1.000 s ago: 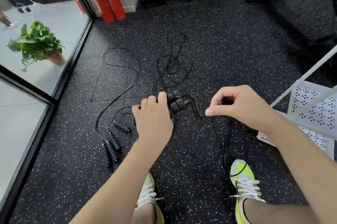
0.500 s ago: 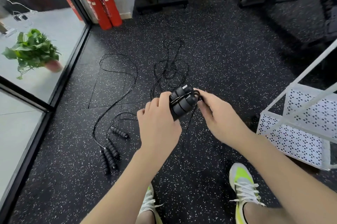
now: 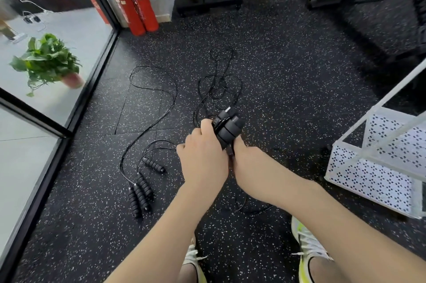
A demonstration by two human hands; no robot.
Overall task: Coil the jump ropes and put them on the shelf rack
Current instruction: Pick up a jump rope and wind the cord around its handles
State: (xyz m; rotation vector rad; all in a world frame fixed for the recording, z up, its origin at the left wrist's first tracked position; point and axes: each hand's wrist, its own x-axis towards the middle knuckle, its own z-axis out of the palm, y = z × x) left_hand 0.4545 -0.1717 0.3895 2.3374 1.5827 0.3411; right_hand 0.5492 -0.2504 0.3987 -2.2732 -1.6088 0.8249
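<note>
A potted plant [image 3: 49, 61] with glossy green leaves stands beyond the glass wall at the far left; two red cylindrical fire extinguishers [image 3: 133, 3] lean in the corner; on the speckled black rubber floor [image 3: 288, 80] lie loose jump ropes [image 3: 143, 181], thin black cords in wide loops with ribbed foam handles bunched near the glass. At the middle the left hand [image 3: 202, 163] has its grip closed round a bundle of smooth black handles [image 3: 227, 126] (cord crosses them in a few turns), raised above the floor; the right hand [image 3: 251, 165] presses against the bundle's lower end, touching the left, though whether its grip is closed there I cannot tell; thin cord trails from the bundle to a tangle on the floor behind. At the right stands the white shelf rack [image 3: 378, 167], its metal panels perforated in a diamond pattern.
</note>
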